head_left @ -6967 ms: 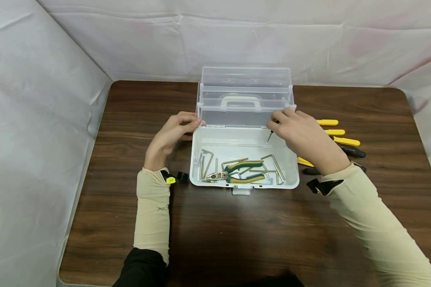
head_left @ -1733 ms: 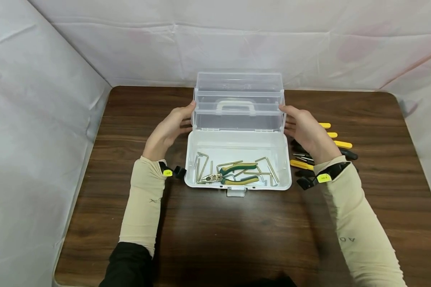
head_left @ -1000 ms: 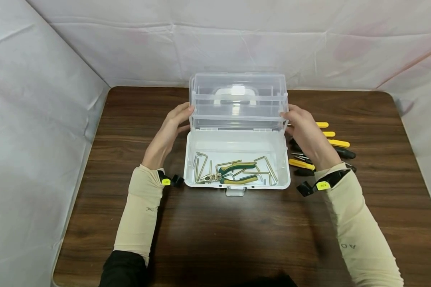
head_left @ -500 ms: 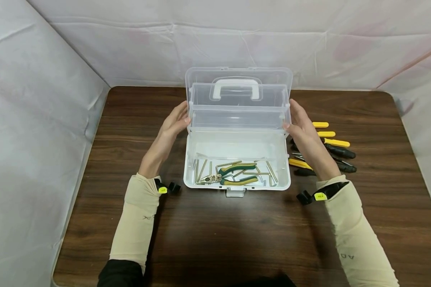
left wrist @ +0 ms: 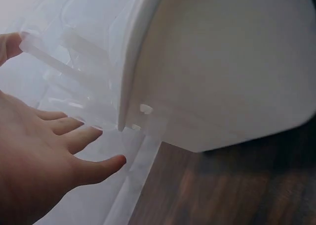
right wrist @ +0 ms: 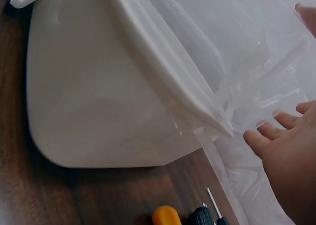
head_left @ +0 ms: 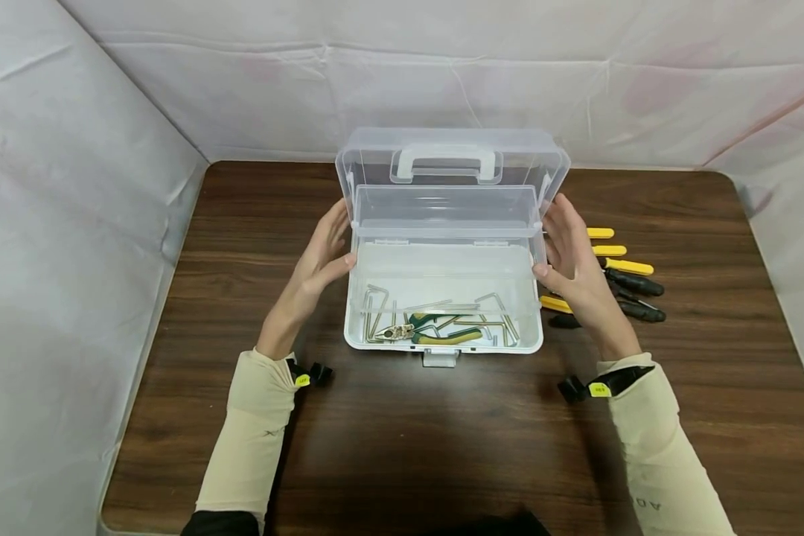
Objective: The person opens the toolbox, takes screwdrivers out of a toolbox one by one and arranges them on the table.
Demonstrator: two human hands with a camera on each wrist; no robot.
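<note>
A white toolbox (head_left: 388,268) stands mid-table, its clear lid (head_left: 375,160) with a white handle (head_left: 447,156) tilted partway forward over it. A clear inner tray (head_left: 445,208) hangs beneath the lid. Inside the base are green-and-yellow pliers (head_left: 449,338) and several L-shaped hex keys (head_left: 377,316). My left hand (head_left: 311,272) is at the lid's left side, fingers extended; in the left wrist view the thumb touches clear plastic. On the right side, my right hand (head_left: 579,275) mirrors it with straight fingers. The far fingertips are partly hidden behind the lid.
Right of the box lie several tools with yellow handles (head_left: 630,266) and black handles (head_left: 633,283), partly behind the right hand. A latch (head_left: 440,359) sticks out at the box front. White cloth (head_left: 275,97) hangs behind the dark wooden table (head_left: 435,439).
A small tool that the right hand held over the box seven seconds ago is gone from that hand. Both hands have since swung the lid and tray forward from leaning back.
</note>
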